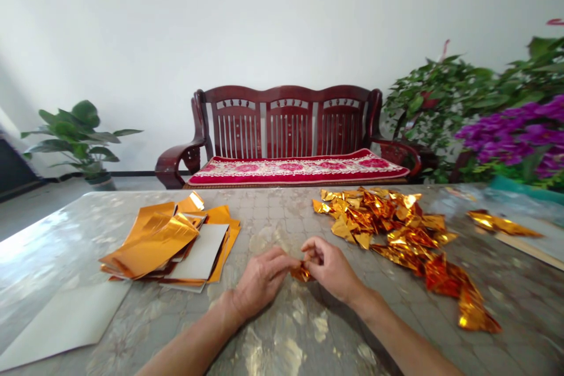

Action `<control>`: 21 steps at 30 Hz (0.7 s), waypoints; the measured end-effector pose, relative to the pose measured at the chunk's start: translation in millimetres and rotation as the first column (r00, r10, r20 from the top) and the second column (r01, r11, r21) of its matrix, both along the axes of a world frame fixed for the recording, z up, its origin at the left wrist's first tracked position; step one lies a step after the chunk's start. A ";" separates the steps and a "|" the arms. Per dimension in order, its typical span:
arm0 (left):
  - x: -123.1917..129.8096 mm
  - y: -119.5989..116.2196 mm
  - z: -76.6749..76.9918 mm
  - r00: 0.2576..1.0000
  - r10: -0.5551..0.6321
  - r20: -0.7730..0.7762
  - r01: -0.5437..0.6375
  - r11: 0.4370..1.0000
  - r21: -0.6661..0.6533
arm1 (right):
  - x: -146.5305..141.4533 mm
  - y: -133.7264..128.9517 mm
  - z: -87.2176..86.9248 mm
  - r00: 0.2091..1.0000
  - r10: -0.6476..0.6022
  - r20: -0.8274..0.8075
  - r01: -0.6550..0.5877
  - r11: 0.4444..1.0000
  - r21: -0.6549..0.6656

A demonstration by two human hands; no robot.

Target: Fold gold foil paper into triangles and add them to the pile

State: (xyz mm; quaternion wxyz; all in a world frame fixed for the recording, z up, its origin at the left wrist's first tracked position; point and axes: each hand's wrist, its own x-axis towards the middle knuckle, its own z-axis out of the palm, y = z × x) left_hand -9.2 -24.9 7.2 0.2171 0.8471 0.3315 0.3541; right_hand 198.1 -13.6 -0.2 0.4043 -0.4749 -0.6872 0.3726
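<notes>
A small folded piece of gold foil paper [301, 272] is held between both hands over the middle of the table [282, 329]. My left hand [265, 275] pinches it from the left, thumb and fingers together. From the right, my right hand [329, 266] grips it with curled fingers, which hide part of it. Left of my hands lies a loose stack of flat gold foil sheets [154, 241], some showing a pale back. To the right spreads a heap of folded gold foil pieces [379, 214], trailing toward the near right.
A pale sheet [66, 320] lies at the near left. At the far right are clear plastic [458, 200] and another gold foil piece [502, 224]. Beyond the table stand a wooden bench [288, 129], a potted plant [83, 135] and purple flowers [520, 132].
</notes>
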 end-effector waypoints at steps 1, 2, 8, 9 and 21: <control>-1.0 0.8 -1.3 1.000 -0.020 0.000 0.020 1.000 0.013 | 0.8 0.1 0.6 1.000 0.013 -0.014 -0.013 1.000 -0.011; -1.9 2.1 -3.3 1.000 -0.026 0.012 0.026 0.999 0.022 | 2.3 0.2 2.1 0.999 0.034 -0.024 -0.034 0.999 -0.019; -7.9 11.8 -14.5 0.983 0.125 0.136 -0.128 0.992 0.016 | 23.6 -2.1 21.7 0.975 0.219 0.046 -0.223 0.964 0.145; -8.8 12.6 -15.1 0.979 0.145 0.140 -0.149 0.989 0.017 | 26.8 -2.6 24.0 0.968 0.237 0.088 -0.250 0.946 0.206; -11.2 11.8 -22.0 0.990 0.132 0.045 -0.133 0.991 0.018 | 28.6 2.0 6.3 0.893 0.138 0.428 -0.346 0.818 0.460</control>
